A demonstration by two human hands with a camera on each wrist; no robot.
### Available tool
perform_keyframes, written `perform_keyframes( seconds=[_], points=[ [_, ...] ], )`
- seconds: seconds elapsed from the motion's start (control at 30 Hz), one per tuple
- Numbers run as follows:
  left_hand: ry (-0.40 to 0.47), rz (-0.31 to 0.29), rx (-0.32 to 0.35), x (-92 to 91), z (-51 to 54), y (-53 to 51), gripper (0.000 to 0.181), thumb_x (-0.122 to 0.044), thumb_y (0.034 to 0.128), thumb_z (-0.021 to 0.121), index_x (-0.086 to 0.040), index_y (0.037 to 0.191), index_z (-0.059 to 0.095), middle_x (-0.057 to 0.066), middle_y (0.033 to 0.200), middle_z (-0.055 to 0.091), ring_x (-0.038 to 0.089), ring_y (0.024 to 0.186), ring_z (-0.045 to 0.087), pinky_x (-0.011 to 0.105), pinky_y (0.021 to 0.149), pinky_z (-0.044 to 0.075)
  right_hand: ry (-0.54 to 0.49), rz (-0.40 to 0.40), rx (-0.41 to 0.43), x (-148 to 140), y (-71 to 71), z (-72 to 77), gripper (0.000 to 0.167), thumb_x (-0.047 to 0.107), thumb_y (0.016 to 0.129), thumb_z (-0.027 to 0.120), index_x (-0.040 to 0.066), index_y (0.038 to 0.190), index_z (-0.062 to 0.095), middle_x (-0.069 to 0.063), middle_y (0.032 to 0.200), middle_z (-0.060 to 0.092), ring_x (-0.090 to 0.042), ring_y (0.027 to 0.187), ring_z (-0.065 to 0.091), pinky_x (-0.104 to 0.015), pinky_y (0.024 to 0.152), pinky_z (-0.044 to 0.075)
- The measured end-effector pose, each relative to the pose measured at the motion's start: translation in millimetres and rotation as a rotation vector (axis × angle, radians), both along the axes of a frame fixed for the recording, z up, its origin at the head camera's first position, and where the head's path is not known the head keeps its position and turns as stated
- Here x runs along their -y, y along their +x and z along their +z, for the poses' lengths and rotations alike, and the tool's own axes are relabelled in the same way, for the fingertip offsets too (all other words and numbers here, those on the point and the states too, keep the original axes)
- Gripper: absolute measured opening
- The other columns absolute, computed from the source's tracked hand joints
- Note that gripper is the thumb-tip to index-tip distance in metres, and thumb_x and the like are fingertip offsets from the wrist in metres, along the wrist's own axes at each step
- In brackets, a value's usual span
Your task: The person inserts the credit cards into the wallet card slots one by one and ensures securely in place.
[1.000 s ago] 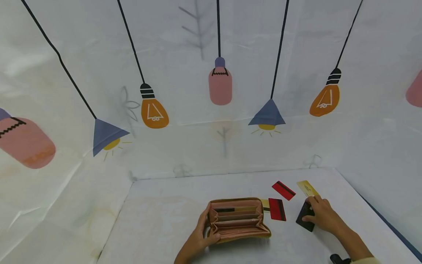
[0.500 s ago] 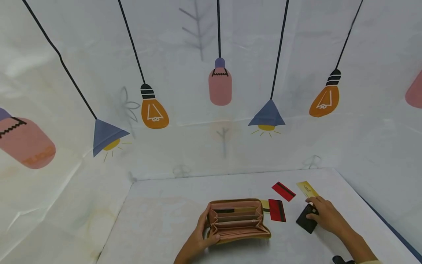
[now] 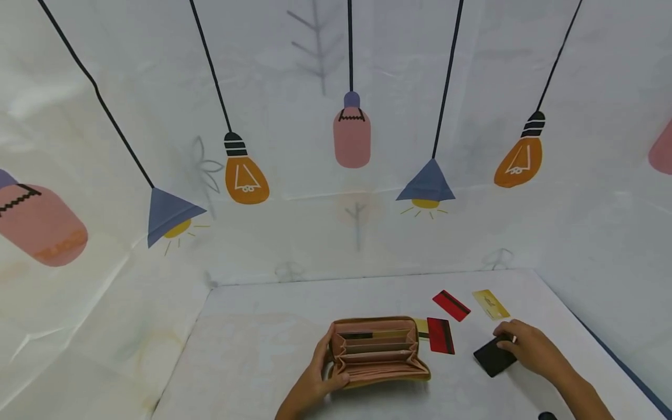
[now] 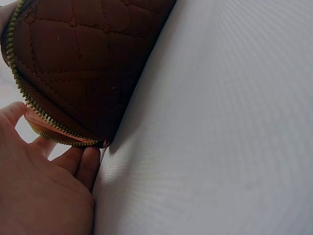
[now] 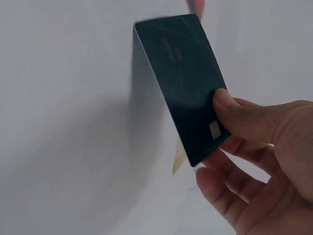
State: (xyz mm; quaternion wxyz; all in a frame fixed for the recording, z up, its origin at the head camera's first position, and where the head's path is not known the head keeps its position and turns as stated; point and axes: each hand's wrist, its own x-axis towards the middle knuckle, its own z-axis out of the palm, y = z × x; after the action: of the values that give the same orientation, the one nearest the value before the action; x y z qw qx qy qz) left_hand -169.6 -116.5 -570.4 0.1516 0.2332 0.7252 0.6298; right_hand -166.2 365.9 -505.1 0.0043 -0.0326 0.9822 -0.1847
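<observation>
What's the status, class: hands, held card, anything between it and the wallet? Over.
Left hand gripping open brown stitched wallet. Right hand pinching dark rectangular chip card. Red rectangular striped card lying between the two.

No legible text on my feeds. Dark card (image 5: pixel 183 87) in right wrist view: faint marks (image 5: pixel 172 50) near one end, can't read them. Yellow card (image 3: pixel 491 304) in head view: dark script-like squiggle, too small for me to make out. Brown wallet (image 4: pixel 88 61) in left wrist view: stamped mark (image 4: pixel 104 91) on the cover, too dim to read.
</observation>
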Motion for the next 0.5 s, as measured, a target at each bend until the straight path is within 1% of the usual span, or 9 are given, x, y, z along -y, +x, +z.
perform_keyframes(
  seconds=[0.1,0.17,0.27,0.37,0.5],
  points=[
    [-0.006,-0.004,-0.006,0.9,0.4,0.3,0.091,-0.017,0.1,0.06,-0.037,0.16,-0.005,0.013,0.167,0.0,0.039,0.145,0.032,0.029,0.106,0.044,-0.01,-0.006,0.015,-1.3,2.2,0.9,0.011,0.003,0.086,0.074,0.01,0.093,0.069,0.002,0.087,0.062,-0.015,0.08,0.055,-0.029,0.066,0.049],
    [-0.008,-0.001,0.0,1.0,0.4,0.4,0.091,-0.017,0.0999,0.06,-0.039,0.159,-0.005,0.013,0.167,0.001,0.038,0.144,0.032,0.029,0.105,0.044,-0.03,-0.017,0.047,-1.7,2.8,1.3,0.011,0.0,0.087,0.072,0.01,0.091,0.068,0.002,0.086,0.062,-0.016,0.08,0.057,-0.032,0.067,0.051],
    [-0.005,0.001,-0.008,1.3,0.8,-0.1,0.092,-0.016,0.0996,0.061,-0.039,0.159,-0.005,0.013,0.166,0.002,0.038,0.144,0.034,0.029,0.105,0.044,-0.067,-0.036,0.109,-2.2,3.3,1.0,0.012,-0.002,0.088,0.07,0.009,0.09,0.066,0.002,0.086,0.063,-0.016,0.08,0.058,-0.032,0.066,0.052],
    [-0.002,0.0,-0.014,1.5,0.5,-0.5,0.092,-0.016,0.0994,0.061,-0.038,0.16,-0.005,0.013,0.166,0.003,0.034,0.143,0.035,0.03,0.105,0.044,-0.095,-0.039,0.154,-4.1,3.8,1.0,0.013,-0.004,0.088,0.069,0.009,0.089,0.066,0.002,0.085,0.065,-0.015,0.078,0.058,-0.028,0.063,0.05],
    [-0.002,-0.005,-0.021,1.2,-0.5,-1.1,0.092,-0.015,0.0997,0.06,-0.039,0.159,-0.006,0.012,0.167,0.001,0.029,0.144,0.036,0.029,0.106,0.044,-0.111,-0.016,0.179,-7.3,6.4,3.1,0.013,-0.003,0.087,0.07,0.01,0.088,0.065,0.003,0.083,0.065,-0.014,0.077,0.059,-0.026,0.061,0.049]
  ],
)
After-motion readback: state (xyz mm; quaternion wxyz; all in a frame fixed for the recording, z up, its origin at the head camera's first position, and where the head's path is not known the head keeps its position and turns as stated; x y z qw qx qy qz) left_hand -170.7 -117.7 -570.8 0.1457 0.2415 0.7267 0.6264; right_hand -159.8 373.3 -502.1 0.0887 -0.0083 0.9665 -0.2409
